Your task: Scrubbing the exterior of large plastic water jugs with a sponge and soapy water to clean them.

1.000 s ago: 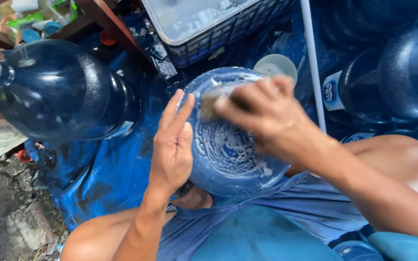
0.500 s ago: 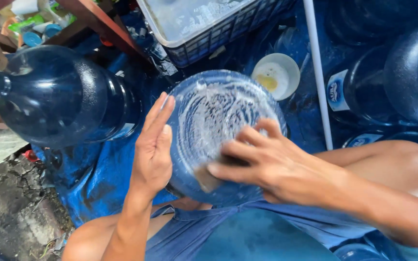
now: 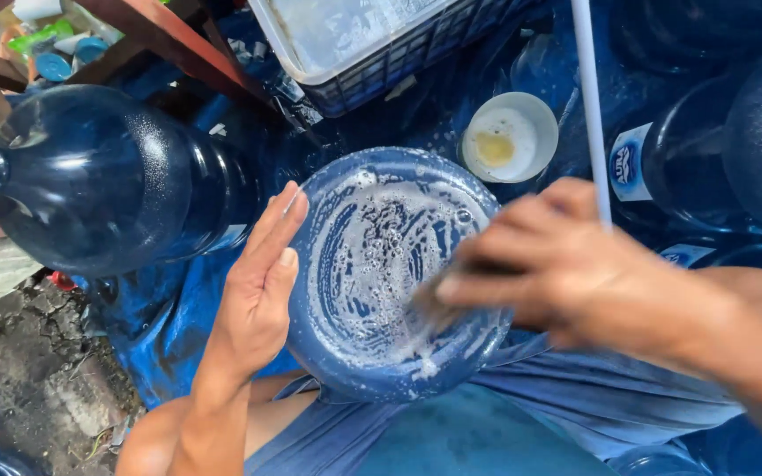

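A large blue water jug [image 3: 381, 256] stands upside down between my knees, its round base covered in soap suds. My left hand [image 3: 262, 286] lies flat against the jug's left side, fingers straight and together. My right hand [image 3: 557, 264] is blurred with motion over the right part of the base, fingers closed on a dark scrubbing pad [image 3: 438, 304] that presses on the foamy surface.
Another big blue jug [image 3: 108, 176] lies on its side at the left. A small white bowl [image 3: 511, 137] with yellowish liquid sits behind. A white crate [image 3: 372, 44], a white pipe [image 3: 591, 106], more jugs [image 3: 734, 150] at right, blue tarp [image 3: 160, 326] beneath.
My right hand has swept with the pad from the base's upper part, down across it, to its right edge. The left hand stays on the jug's side.
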